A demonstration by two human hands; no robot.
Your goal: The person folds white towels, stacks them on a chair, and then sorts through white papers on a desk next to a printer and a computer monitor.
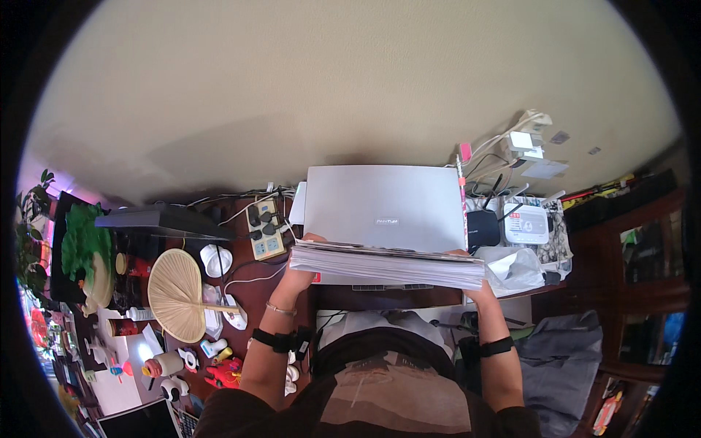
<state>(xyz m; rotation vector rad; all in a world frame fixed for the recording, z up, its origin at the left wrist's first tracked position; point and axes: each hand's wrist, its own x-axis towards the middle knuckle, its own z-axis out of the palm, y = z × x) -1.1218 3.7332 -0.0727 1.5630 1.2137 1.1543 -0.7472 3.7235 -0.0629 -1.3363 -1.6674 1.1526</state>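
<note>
A thick stack of paper sheets spans the space between my two hands, its layered edges facing me. My left hand grips the stack's left end, the fingers partly hidden behind it. At the other end my right hand holds the lower corner, and a bit of that hand shows above the top edge. Behind and beneath the paper is a grey Pantum printer with a flat lid. The stack covers the front part of the printer.
Left of the printer lie a power strip with plugs and a palm-leaf hand fan. A dark monitor stands farther left. On the right are a white router, a black router and a clear plastic bag.
</note>
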